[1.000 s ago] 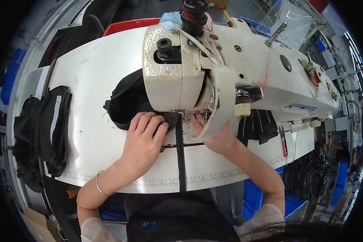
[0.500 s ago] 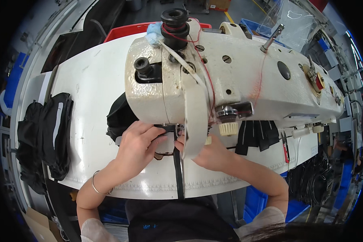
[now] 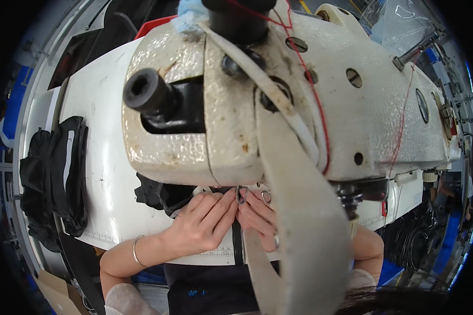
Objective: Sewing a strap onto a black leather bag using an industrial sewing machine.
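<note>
Under the cream head of a sewing machine [image 3: 231, 152], my two hands meet close to the metal loop [image 3: 242, 195] at its needle area. My left hand [image 3: 207, 218] is closed, thumb and fingers pinching at the top of a narrow black strip [image 3: 238, 244]. From the other side my right hand [image 3: 257, 212] pinches at the same strip, its wrist hidden behind a pale hanging band [image 3: 305, 210]. The strip runs down over the table's front edge. A crumpled black fabric piece [image 3: 160, 195] lies just beyond my left hand. The machine head hides the needle.
Folded black fabric pieces [image 3: 68, 176] are stacked at the table's left end. The white table [image 3: 115, 205] carries a printed ruler along its front. Red thread [image 3: 320, 121] runs over the machine. Black cords [image 3: 410, 236] hang at the right; an open cardboard box [image 3: 60, 296] stands lower left.
The view has come closer to the machine head, which now covers more. My left hand has turned and moved right, so both hands' fingertips now come together at the strip.
</note>
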`<state>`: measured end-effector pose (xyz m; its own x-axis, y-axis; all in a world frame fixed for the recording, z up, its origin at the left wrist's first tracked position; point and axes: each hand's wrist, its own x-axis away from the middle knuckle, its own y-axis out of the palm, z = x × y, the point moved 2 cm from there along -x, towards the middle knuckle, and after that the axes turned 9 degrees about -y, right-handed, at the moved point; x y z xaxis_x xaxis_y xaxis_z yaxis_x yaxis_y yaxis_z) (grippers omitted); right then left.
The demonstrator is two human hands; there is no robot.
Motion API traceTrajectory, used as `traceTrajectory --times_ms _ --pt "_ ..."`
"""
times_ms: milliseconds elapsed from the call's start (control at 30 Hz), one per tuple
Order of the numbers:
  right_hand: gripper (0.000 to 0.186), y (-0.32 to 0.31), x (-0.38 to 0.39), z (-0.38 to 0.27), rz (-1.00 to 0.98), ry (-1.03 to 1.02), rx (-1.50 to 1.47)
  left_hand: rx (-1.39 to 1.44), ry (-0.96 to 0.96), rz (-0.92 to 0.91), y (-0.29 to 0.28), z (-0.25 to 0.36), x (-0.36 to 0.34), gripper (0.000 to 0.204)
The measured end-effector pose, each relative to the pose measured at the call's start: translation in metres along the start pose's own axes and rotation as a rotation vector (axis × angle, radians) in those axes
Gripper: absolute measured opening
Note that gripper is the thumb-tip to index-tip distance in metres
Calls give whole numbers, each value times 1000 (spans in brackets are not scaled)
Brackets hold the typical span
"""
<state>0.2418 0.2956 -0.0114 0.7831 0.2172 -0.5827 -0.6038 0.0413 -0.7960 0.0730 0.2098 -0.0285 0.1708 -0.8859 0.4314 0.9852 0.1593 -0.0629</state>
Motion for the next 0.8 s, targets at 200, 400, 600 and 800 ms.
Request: traceTrajectory --times_ms 200,400,600,800 --pt "17 0 1 -4 -12 55 24 -118 104 -124 8 2 -6 35" --pt "7 -21 -5 10 -109 -62 130 -245 196 -171 4 12 -11 36" --pt "10 -10 -4 8 -240 -134 192 -1134 1076 81 0 47 -3 36" --pt "19 -6 -4 26 -281 119 31 -988 1038 134 -5 51 -34 30"
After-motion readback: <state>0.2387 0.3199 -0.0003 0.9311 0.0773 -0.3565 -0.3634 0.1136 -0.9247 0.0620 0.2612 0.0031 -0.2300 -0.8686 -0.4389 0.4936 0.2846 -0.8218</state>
